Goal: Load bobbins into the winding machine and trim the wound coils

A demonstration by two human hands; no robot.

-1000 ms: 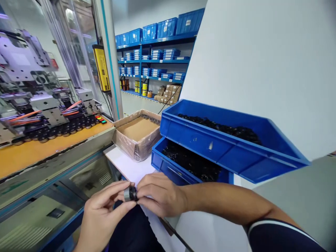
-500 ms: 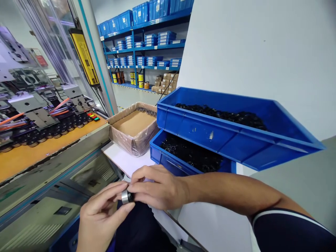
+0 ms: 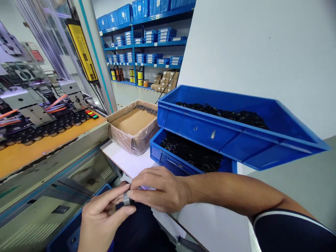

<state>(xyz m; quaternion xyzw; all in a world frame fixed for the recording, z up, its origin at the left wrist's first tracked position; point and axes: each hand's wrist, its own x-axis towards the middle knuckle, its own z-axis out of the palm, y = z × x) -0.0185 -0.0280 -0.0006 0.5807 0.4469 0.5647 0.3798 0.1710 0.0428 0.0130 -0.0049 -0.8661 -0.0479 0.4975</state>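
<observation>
A small silver metal ring (image 3: pixel 126 199) sits between my two hands at the lower middle of the view. My left hand (image 3: pixel 103 213) grips it between the thumb below and the fingers above. From the right, my right hand (image 3: pixel 160 189) presses its fingertips on the ring's right side; a dark part there is mostly hidden behind them. Beyond my hands, a lower blue bin (image 3: pixel 160 154) and a tilted upper blue bin (image 3: pixel 225 131) both hold many small black parts.
A plastic-lined cardboard box (image 3: pixel 123 140) stands on the white table (image 3: pixel 115 154). At the left is a machine with an orange worktop (image 3: pixel 78 134) and a row of round parts. Blue shelves (image 3: pixel 133 45) stand behind. A blue container is low at the left.
My right fingers now cover more of the ring's right side, and the dark part shows less. The whole view has shifted slightly.
</observation>
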